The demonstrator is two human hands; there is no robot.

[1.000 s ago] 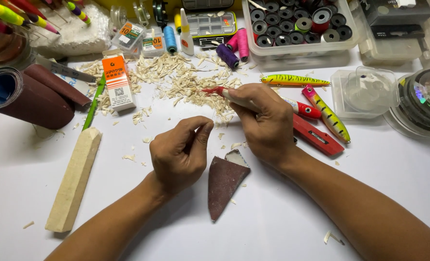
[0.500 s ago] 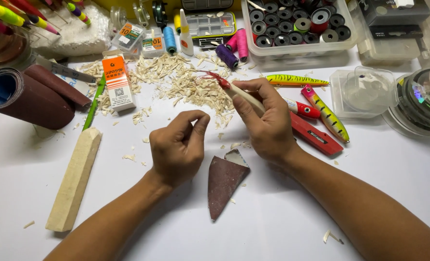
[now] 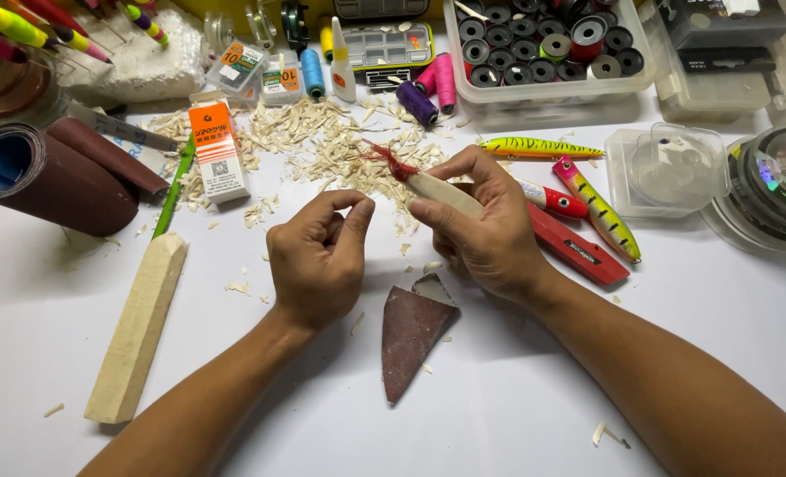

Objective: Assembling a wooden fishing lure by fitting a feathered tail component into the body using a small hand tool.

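My right hand (image 3: pixel 486 230) grips a pale carved wooden lure body (image 3: pixel 442 192) that points up and to the left. A tuft of red fibre (image 3: pixel 386 159) sticks out of the lure body's tip. My left hand (image 3: pixel 318 256) is loosely curled just left of it, thumb against fingers, with nothing visible in it. A dark brown piece of sandpaper (image 3: pixel 411 331) lies on the white table (image 3: pixel 517 406) below and between both hands.
A squared wooden block (image 3: pixel 137 327) lies at left, by rolled sandpaper (image 3: pixel 49 181), a green pencil (image 3: pixel 170 194) and an orange box (image 3: pixel 216 150). Wood shavings (image 3: pixel 322 141) spread behind. Painted lures (image 3: pixel 596 208), a red knife (image 3: pixel 574 247), thread spools (image 3: pixel 437 84) and a bobbin box (image 3: pixel 543 49) sit right and back.
My right hand has lifted and turned the wooden lure body so its red-tufted tip points further up and left. My left hand has drawn slightly away from it.
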